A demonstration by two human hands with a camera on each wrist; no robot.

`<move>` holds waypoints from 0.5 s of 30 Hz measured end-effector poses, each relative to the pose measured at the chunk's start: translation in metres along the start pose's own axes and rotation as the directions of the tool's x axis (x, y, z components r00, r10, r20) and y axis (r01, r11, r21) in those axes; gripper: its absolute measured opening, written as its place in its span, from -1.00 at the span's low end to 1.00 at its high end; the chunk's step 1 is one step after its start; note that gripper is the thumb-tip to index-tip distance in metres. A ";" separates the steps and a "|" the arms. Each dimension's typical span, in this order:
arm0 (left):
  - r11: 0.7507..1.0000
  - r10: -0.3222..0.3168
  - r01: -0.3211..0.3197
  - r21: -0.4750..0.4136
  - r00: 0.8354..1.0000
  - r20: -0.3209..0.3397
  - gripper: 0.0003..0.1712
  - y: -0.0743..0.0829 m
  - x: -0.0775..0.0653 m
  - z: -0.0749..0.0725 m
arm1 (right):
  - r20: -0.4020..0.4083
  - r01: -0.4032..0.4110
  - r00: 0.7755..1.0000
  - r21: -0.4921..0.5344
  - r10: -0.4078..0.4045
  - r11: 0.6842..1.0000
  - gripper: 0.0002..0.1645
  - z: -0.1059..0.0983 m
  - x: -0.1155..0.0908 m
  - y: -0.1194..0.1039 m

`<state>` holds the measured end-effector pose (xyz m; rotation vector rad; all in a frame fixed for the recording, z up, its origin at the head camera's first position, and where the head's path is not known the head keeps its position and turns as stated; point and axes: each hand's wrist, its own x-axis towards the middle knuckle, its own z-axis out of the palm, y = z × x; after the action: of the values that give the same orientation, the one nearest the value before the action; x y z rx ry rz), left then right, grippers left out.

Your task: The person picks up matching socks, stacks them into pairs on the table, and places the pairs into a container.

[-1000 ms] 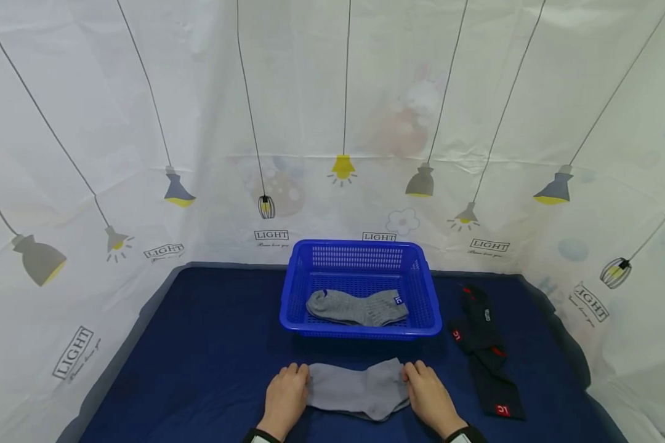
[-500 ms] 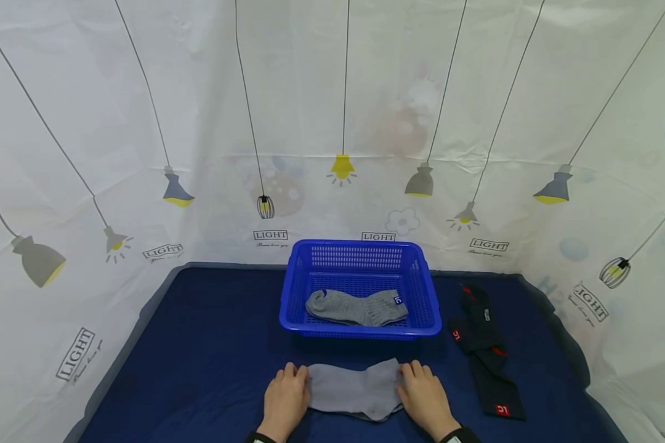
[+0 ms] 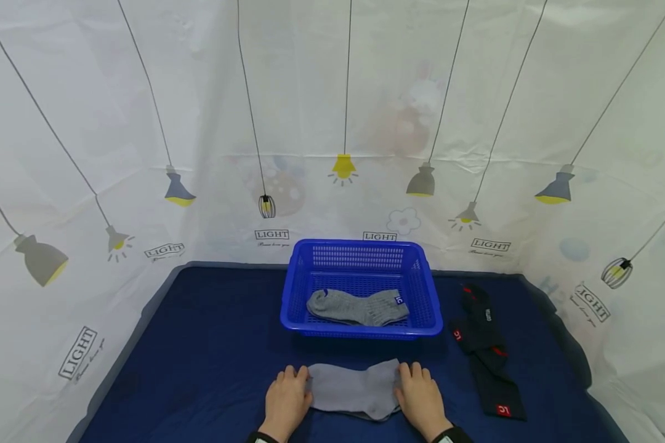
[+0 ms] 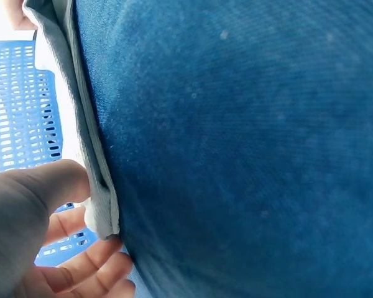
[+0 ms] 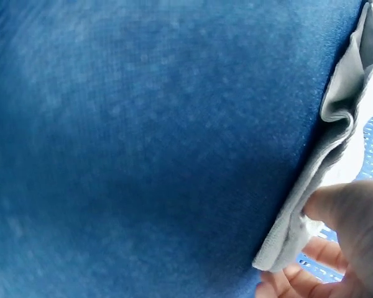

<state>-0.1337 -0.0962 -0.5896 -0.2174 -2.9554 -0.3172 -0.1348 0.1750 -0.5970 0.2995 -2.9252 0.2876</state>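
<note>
1. Lying at the bottom centre of the head view, the light gray socks point(image 3: 354, 389) rest flat on the blue-covered desk point(image 3: 210, 351); their layers overlap, so their number is hard to make out.
2. The left hand point(image 3: 287, 395) pinches the socks' left end between thumb and fingers, hiding that end from the head view.
3. The right hand point(image 3: 420, 394) pinches the opposite end; its thumb and fingertips show better at the lower right of the right wrist view. The dark cuffs are cut off by the head view's bottom edge.
4. A blue basket point(image 3: 360, 331) stands just beyond, at centre. It appears washed out and cropped at the left of the left wrist view.
5. Inside it lie ribbed gray socks point(image 3: 360, 306), the upper one covering most of whatever is beneath.
6. Black socks point(image 3: 481, 338) overlap at lower right, their outlines blending together.
</note>
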 end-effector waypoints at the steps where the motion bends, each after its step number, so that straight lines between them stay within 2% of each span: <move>1: 1.000 0.009 -0.009 -0.002 1.000 -0.006 -0.69 0.000 0.000 0.001 | -0.003 0.001 1.000 0.003 -0.001 1.000 -0.56 0.002 0.000 0.001; 8: 0.999 0.041 -0.042 -0.024 0.998 -0.055 -0.70 0.001 0.000 0.005 | -0.036 0.013 0.999 0.072 -0.010 0.997 -0.59 0.007 -0.001 0.002; 15: 0.998 0.053 -0.055 -0.018 0.992 -0.116 -0.70 0.004 0.001 0.013 | -0.087 0.053 0.995 0.064 -0.047 0.997 -0.61 0.010 -0.002 0.003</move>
<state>-0.1355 -0.0892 -0.6008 -0.2717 -2.8274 -0.3417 -0.1351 0.1759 -0.6078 0.3609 -2.8236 0.3807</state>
